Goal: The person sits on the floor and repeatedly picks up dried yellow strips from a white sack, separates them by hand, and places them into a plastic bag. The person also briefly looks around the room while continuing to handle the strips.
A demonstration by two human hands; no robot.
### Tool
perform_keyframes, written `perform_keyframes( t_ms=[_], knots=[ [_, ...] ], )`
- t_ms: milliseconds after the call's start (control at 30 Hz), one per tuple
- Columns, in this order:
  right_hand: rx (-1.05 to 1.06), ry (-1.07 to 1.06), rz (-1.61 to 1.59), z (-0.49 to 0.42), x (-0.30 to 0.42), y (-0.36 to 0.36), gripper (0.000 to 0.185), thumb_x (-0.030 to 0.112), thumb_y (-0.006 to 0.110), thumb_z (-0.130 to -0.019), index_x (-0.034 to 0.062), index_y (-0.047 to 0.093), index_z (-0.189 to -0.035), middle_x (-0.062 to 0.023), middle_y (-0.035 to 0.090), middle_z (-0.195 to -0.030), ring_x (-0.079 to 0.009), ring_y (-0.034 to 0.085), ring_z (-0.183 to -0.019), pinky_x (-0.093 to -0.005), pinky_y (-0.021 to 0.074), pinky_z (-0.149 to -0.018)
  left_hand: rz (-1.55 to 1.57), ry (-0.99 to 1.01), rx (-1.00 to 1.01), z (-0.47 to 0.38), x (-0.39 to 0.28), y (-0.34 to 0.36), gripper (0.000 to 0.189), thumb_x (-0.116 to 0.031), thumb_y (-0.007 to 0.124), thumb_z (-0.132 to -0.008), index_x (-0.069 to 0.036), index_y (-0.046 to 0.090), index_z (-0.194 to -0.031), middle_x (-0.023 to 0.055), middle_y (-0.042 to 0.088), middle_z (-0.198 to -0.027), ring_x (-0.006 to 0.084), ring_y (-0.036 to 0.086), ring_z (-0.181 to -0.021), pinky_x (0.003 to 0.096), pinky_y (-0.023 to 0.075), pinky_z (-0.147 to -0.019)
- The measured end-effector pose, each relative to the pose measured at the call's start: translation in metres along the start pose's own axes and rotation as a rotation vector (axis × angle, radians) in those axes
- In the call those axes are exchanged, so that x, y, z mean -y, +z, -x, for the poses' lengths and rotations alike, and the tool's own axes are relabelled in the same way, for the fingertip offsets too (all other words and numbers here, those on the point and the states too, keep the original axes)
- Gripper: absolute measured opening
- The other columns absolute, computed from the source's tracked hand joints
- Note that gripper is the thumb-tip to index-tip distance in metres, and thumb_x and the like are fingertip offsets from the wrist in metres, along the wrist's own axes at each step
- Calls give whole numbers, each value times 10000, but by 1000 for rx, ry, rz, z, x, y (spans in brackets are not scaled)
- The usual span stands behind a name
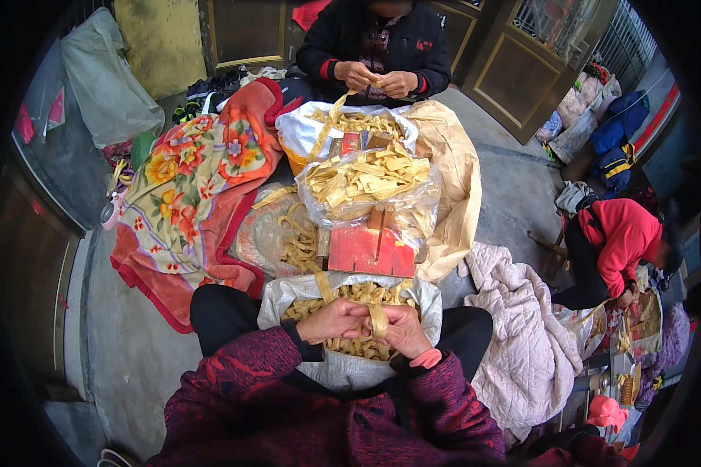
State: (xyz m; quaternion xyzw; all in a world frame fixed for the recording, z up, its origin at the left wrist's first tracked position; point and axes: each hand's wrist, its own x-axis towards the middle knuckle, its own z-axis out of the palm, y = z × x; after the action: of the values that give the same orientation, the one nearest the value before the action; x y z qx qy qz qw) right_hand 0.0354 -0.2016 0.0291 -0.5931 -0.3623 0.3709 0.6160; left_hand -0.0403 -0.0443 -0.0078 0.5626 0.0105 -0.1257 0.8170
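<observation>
My left hand and my right hand meet over an open white woven sack between my knees. A flat, pale yellow plant-fibre strip is looped at my right fingers, and my right hand grips it. My left fingers pinch at the same work; their tips are partly hidden. Behind my left hand a long flat band runs up over the sack's rim. Coiled yellow strips fill the sack below both hands.
Ahead stand a red wooden board and a clear plastic bag of strips. Opposite, a person's hands hold a strip above another sack. A flowered blanket lies left, a pale quilt right. Another person bends at far right.
</observation>
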Motion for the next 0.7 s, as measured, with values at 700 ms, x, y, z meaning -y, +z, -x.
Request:
perform_keyframes(
  t_ms=[700],
  knots=[
    [-378,-83,857,-9,-25,-1,128,124,644,-674,72,662,-790,-118,586,-727,-320,554,-742,-383,443,-627,-654,446,-462,-10,25,12,249,-237,546,-871,3,554,-804,27,480,-578,96,456,-488,264,361,-446]
  ],
)
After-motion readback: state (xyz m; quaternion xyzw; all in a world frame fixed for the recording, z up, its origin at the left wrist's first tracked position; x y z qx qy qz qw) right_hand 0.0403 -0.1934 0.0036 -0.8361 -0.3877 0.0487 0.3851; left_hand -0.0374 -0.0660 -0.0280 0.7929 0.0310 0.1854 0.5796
